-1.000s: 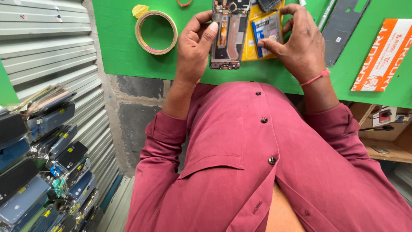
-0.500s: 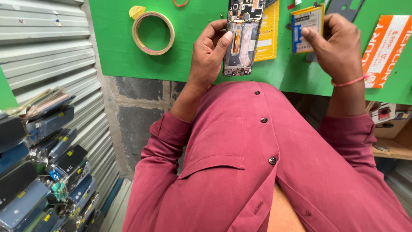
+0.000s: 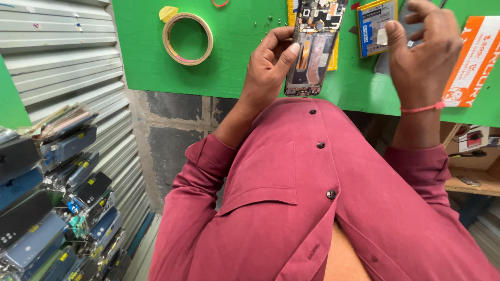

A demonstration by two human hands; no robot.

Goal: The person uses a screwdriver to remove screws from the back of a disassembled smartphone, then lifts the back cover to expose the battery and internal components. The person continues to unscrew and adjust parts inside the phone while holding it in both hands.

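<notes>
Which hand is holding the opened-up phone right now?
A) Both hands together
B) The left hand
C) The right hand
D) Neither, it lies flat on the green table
B: the left hand grips the opened phone along its edge, while the right hand is lifted apart from it with fingers spread, near the blue battery on the green table.

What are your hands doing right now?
Left hand grips opened phone. Right hand lifted, fingers spread, empty, by battery. Tape roll off to the side.
</notes>
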